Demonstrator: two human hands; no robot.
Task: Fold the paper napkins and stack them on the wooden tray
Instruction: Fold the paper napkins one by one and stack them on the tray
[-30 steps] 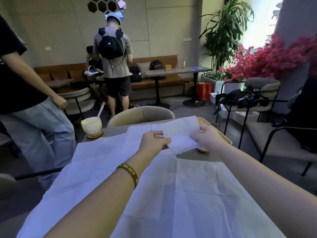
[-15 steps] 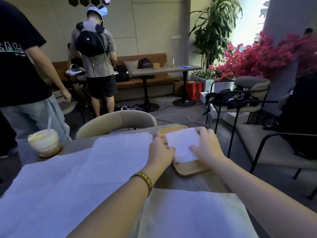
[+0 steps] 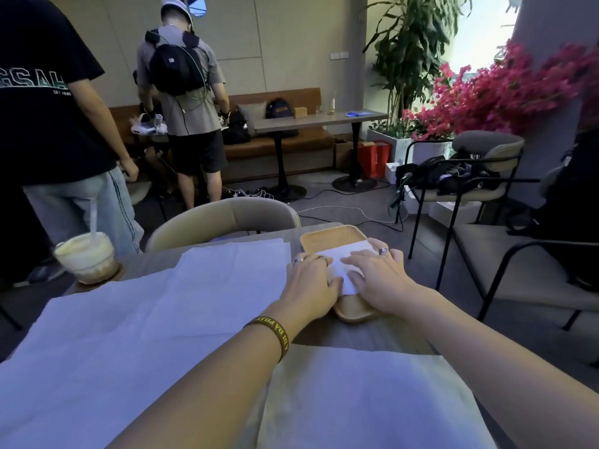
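A folded white napkin lies on the wooden tray at the table's far right. My left hand rests flat on the napkin's left edge, fingers spread. My right hand lies flat on the napkin's right part, pressing it onto the tray. Neither hand grips anything. Unfolded white napkins spread over the left of the table, and another unfolded napkin lies near me.
An iced drink with a straw stands on a coaster at the far left. A beige chair back rises behind the table. A black-framed chair stands to the right. Two people stand at the back left.
The folded napkin went from held in the air to lying on the tray. Both hands now lie flat on it. The camera turned to the right.
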